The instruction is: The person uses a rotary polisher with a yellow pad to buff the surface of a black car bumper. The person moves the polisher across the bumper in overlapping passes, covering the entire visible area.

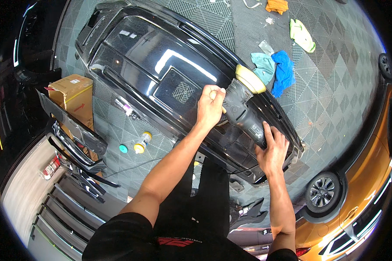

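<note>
A large glossy black car body panel [139, 39] lies in front of me, with strip lights reflected in its surface. Both hands hold a dark electric polisher [241, 114] over the panel's right part. Its yellow foam pad [250, 79] is tilted up on edge at the panel's far right rim; whether it touches is hard to see. My left hand [210, 104] is closed in a fist at the side of the polisher's head, apparently round a handle that the fingers mostly hide. Around the rear end of the body, my right hand [272, 148] is wrapped with fingers extended along it.
Green and blue cloths [284, 71] lie beyond the panel, with a lime cloth [302, 35] farther off. To the left are a yellow-capped bottle [143, 142], a purple bottle [126, 107] and a cardboard box [76, 98]. An orange car [357, 191] stands at right.
</note>
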A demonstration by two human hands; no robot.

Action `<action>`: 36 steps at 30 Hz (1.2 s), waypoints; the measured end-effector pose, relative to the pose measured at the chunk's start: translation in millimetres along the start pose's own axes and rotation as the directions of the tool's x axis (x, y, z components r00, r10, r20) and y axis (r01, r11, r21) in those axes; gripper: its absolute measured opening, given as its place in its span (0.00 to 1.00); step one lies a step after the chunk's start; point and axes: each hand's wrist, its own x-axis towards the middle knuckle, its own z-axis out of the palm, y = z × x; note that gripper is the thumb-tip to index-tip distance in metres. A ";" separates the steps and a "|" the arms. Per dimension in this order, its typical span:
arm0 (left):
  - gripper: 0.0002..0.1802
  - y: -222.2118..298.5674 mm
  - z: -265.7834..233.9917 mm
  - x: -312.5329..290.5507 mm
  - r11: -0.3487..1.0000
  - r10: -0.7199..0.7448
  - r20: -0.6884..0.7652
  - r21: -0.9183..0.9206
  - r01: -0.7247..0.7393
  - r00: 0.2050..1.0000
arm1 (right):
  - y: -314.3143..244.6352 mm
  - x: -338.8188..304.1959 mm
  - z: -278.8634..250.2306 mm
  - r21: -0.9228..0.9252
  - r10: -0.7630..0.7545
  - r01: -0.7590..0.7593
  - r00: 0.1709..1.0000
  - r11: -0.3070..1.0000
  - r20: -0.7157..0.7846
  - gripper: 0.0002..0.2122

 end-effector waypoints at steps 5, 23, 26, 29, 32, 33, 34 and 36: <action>0.18 13.6 2.7 -6.3 1.000 0.009 0.017 -0.003 -0.009 1.000 | -0.7 -6.2 2.8 0.085 0.051 -0.052 0.999 0.995 0.014 0.43; 0.30 34.0 80.9 -44.2 0.880 0.473 0.123 -0.121 -0.460 0.872 | -23.8 -73.1 41.4 0.921 0.275 -0.344 0.917 0.182 0.288 0.39; 0.17 50.6 82.8 -50.3 0.807 0.576 0.210 0.010 -0.591 0.790 | -23.8 -71.3 40.5 0.935 0.258 -0.346 0.912 0.071 0.318 0.35; 0.14 53.9 91.6 -51.6 0.843 0.507 0.245 0.061 -0.535 0.826 | -32.2 -65.4 39.2 0.942 0.266 -0.331 0.914 0.056 0.306 0.31; 0.16 56.4 98.5 -48.6 0.801 0.545 0.272 0.110 -0.588 0.793 | -34.2 -61.2 40.7 0.940 0.285 -0.340 0.903 0.012 0.322 0.31; 0.16 57.8 99.2 -47.0 0.795 0.549 0.269 0.123 -0.594 0.791 | -34.1 -59.7 39.6 0.935 0.285 -0.353 0.898 0.017 0.334 0.31; 0.17 58.0 98.8 -45.1 0.793 0.549 0.264 0.135 -0.594 0.793 | -35.4 -57.7 38.1 0.931 0.287 -0.365 0.894 0.020 0.345 0.31; 0.17 58.1 96.1 -40.2 0.788 0.549 0.257 0.159 -0.595 0.795 | -41.2 -51.5 34.2 0.932 0.296 -0.363 0.892 0.017 0.342 0.30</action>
